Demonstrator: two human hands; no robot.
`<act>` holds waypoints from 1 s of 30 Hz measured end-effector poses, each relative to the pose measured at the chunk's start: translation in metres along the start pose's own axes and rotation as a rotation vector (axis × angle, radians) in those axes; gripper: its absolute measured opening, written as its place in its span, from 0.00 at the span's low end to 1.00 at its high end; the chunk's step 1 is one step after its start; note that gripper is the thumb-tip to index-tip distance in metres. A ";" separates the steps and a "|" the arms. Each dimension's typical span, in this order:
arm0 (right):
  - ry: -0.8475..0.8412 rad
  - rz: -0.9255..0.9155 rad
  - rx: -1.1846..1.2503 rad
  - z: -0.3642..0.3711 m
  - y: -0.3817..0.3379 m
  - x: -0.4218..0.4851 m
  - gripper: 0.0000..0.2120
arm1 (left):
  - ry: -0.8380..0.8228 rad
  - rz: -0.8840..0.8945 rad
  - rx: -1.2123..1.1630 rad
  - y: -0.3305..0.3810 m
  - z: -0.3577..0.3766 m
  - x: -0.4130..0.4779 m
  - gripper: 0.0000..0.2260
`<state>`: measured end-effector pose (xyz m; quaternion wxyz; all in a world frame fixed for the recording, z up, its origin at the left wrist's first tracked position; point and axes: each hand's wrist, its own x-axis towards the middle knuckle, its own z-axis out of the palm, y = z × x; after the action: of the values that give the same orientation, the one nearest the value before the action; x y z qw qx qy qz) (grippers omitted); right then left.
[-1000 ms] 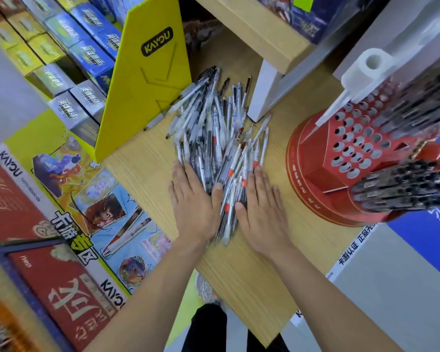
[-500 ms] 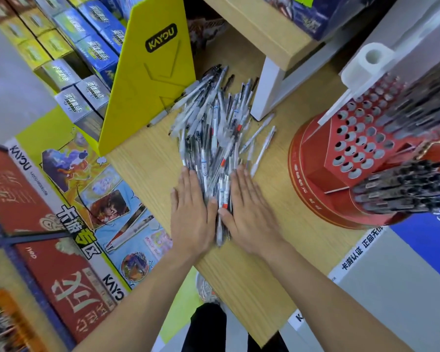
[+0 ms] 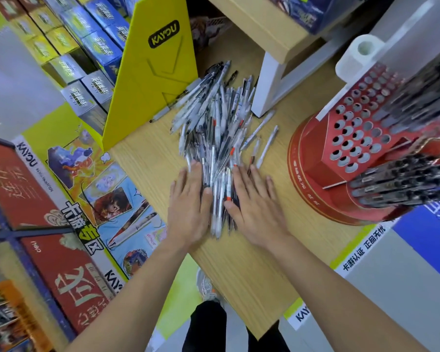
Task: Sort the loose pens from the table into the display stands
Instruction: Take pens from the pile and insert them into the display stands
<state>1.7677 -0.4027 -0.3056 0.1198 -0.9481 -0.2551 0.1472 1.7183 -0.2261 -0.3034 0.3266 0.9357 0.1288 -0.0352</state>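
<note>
Loose pens (image 3: 214, 128) lie piled on the table (image 3: 239, 275) left of the red display stand (image 3: 313, 174), whose holes are partly filled with dark pens (image 3: 401, 181). The left hand (image 3: 188, 207) and right hand (image 3: 257, 209) lie flat, fingers straight and close together, flanking the pile.

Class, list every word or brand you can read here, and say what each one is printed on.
"KAYOU": on the yellow divider panel.
"KAYOU" and "卡游专区": on the white strip of the left-hand poster.
"卡游认证 正品无忧": on the label along the table's front edge.
Too blurred to read: print on the stacked boxes and round the base of the red display stand.
</note>
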 end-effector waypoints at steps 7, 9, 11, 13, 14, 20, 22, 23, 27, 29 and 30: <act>-0.061 -0.014 0.006 -0.004 0.027 -0.028 0.41 | 0.039 -0.115 0.005 0.029 -0.004 -0.014 0.41; -0.104 -0.064 -0.023 -0.007 0.034 -0.028 0.44 | 0.033 -0.163 -0.042 0.040 0.003 -0.014 0.45; -0.135 -0.111 -0.055 -0.012 0.037 -0.023 0.46 | 0.039 -0.211 -0.079 0.049 0.009 -0.011 0.48; -0.166 -0.139 -0.068 -0.014 0.039 -0.018 0.47 | 0.078 -0.238 -0.133 0.054 0.013 -0.007 0.47; -0.173 -0.144 -0.063 -0.015 0.039 -0.016 0.47 | 0.094 -0.248 -0.166 0.055 0.014 -0.006 0.47; -0.128 -0.137 -0.060 -0.009 0.040 -0.013 0.48 | 0.135 -0.276 -0.218 0.055 0.017 -0.004 0.45; -0.133 -0.134 -0.060 -0.009 0.039 -0.013 0.49 | 0.149 -0.290 -0.210 0.058 0.016 -0.004 0.44; -0.128 -0.137 -0.062 -0.010 0.038 -0.013 0.49 | 0.152 -0.303 -0.211 0.059 0.016 -0.004 0.44; -0.130 -0.144 -0.067 -0.008 0.038 -0.014 0.49 | 0.156 -0.315 -0.242 0.058 0.014 0.000 0.36; -0.119 -0.148 -0.074 -0.007 0.039 -0.014 0.49 | 0.147 -0.323 -0.271 0.056 0.014 0.002 0.28; -0.115 -0.147 -0.077 -0.007 0.039 -0.014 0.48 | 0.139 -0.330 -0.281 0.054 0.013 0.003 0.26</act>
<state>1.7760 -0.4432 -0.3082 0.0790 -0.9206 -0.3361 0.1823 1.7361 -0.2743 -0.2815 0.4340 0.8475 0.3057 -0.0054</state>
